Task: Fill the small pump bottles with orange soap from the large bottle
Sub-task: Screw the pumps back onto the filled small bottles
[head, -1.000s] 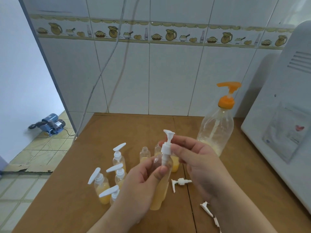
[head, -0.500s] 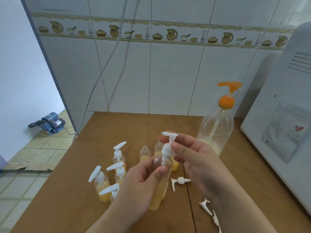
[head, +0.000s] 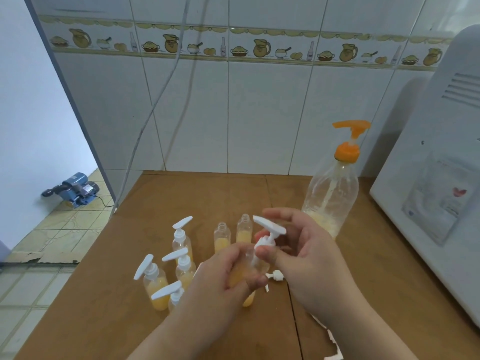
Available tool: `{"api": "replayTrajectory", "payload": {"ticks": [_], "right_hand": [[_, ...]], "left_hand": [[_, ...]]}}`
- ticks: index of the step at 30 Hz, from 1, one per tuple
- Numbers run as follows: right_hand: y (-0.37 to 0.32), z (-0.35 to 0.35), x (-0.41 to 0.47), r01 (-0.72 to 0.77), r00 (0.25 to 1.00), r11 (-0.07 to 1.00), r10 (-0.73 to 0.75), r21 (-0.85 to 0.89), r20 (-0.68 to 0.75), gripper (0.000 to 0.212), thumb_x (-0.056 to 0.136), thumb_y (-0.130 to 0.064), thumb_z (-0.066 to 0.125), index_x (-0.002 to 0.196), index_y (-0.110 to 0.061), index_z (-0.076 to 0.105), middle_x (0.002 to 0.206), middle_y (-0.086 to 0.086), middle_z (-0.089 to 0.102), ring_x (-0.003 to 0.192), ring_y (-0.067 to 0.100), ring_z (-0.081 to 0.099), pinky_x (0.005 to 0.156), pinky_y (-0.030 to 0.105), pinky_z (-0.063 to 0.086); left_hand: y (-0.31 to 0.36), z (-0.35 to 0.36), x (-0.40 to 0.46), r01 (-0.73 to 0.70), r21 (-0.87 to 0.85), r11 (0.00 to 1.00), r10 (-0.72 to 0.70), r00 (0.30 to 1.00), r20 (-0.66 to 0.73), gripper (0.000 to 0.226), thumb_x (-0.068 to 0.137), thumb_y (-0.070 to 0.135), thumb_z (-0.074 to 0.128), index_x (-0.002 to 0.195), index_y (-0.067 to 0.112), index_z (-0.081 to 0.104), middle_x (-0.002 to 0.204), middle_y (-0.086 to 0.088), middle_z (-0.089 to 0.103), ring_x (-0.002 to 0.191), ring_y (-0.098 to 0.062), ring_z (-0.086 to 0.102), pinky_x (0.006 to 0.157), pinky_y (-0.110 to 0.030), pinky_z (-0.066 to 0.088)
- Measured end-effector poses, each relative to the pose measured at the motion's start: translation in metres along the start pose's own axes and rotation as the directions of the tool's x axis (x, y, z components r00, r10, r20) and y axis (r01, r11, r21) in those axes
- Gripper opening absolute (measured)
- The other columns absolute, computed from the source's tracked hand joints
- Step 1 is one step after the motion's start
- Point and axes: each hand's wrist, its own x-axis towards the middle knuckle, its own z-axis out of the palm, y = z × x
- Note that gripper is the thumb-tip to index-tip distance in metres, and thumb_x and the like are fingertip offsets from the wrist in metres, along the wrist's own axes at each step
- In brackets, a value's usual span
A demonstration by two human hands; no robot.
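While gripped above the table: small pump bottle (head: 248, 275) tilted, part full of orange soap, held over the wooden table (head: 104, 294) in front of the capped group.
Pump head (head: 268, 236): white, seated crooked at the neck, spout pointing left and up; probably not yet screwed home.
Left hand (head: 220, 279): fingers curled round the bottle's body, clamped on it.
Right hand (head: 304, 253): thumb and forefinger pinching the pump collar, other fingers spread loose.
Handling: light, thin clear plastic, likely to give under a hard squeeze; possibly slick if soap has run down the side. Best held round the body low down, with the turning done at the ribbed collar, not at the long spout.
Risk: cross-threading or soap spilling if tilted further before the collar seats.
Capped bottles (head: 166, 271): four with white pumps, standing close together just left of the hands.
Open bottles (head: 222, 236): two without pumps, part filled, behind the hands.
Loose pumps (head: 275, 276): one lying on the table beneath the hands, more near the lower edge.
Large bottle (head: 331, 193): orange pump, nearly empty, upright at the back right beside a white appliance (head: 441, 178).
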Motion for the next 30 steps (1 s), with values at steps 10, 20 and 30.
{"api": "replayTrajectory", "payload": {"ticks": [10, 20, 30], "right_hand": [[0.058, 0.004, -0.022, 0.026, 0.989, 0.906, 0.040, -0.423, 0.145, 0.058, 0.081, -0.013, 0.072, 0.092, -0.067, 0.053, 0.094, -0.023, 0.065, 0.091, -0.004, 0.059, 0.079, 0.008, 0.043], [0.105, 0.034, -0.026, 0.137, 0.955, 0.866, 0.013, -0.482, 0.295, 0.069, 0.082, -0.030, 0.055, 0.098, -0.086, 0.019, 0.108, -0.035, 0.044, 0.109, -0.020, 0.038, 0.089, 0.000, 0.029], [0.123, -0.025, -0.001, 0.236, 0.964, 0.842, -0.264, -0.485, 0.011, 0.048, 0.081, -0.002, 0.055, 0.098, -0.047, 0.059, 0.095, -0.021, 0.061, 0.095, -0.002, 0.055, 0.080, 0.007, 0.041]], "left_hand": [[-0.003, -0.060, 0.029, 0.091, 0.238, 0.967, -0.034, 0.971, -0.235, 0.028, 0.088, 0.030, 0.063, 0.112, 0.042, 0.055, 0.103, 0.024, 0.061, 0.091, 0.009, 0.057, 0.077, -0.012, 0.046], [-0.017, -0.034, 0.123, 0.152, 0.776, 0.613, -0.337, 0.938, 0.083, 0.062, 0.084, 0.016, 0.065, 0.140, 0.015, 0.036, 0.132, -0.004, 0.049, 0.109, -0.020, 0.055, 0.089, -0.032, 0.051], [-0.034, -0.013, 0.152, 0.049, 0.911, 0.409, -0.510, 0.840, 0.184, 0.058, 0.086, 0.007, 0.064, 0.139, 0.018, 0.043, 0.129, -0.005, 0.054, 0.110, -0.023, 0.057, 0.085, -0.029, 0.050]]}}
